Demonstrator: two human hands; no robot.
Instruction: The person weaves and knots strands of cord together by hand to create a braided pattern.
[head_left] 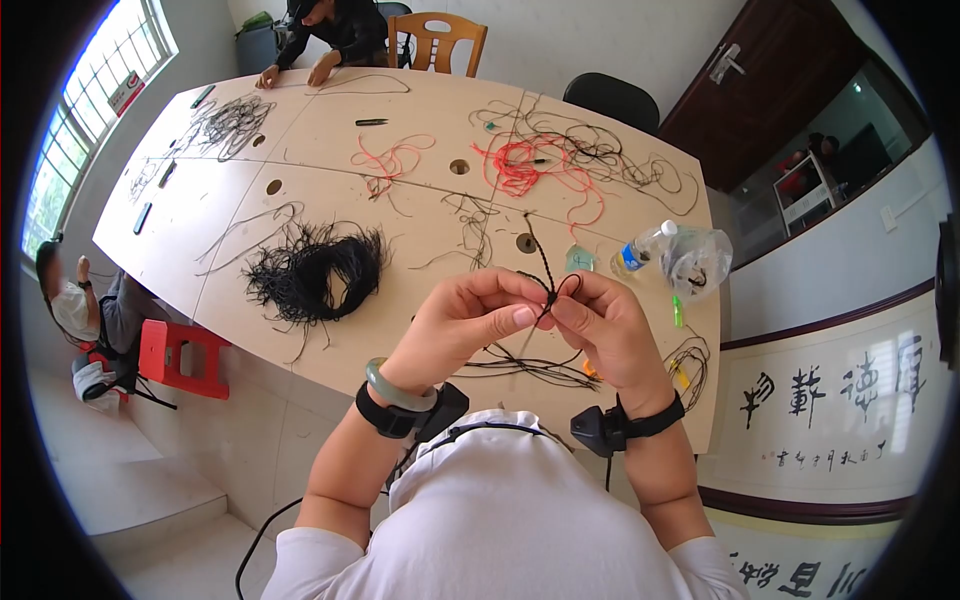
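Both hands meet above the near part of the table, pinching a black braided cord (pixel 540 250). My left hand (pixel 478 318) has thumb and forefinger closed on the cord at a small knot. Right beside it, my right hand (pixel 602 325) pinches the same cord, and a small loop stands up by its fingertips. The braided end rises from the knot, away from me. Loose black cords (pixel 530 368) lie on the table below the hands. To the left sits a thick bundle of black cords (pixel 318 272).
Red cords (pixel 515 168) and dark strands spread over the far right of the table (pixel 330 190). A water bottle (pixel 640 250), a plastic bag (pixel 697 262) and a green lighter-like item (pixel 677 311) are at right. One person sits across; another sits at left near a red stool (pixel 184 352).
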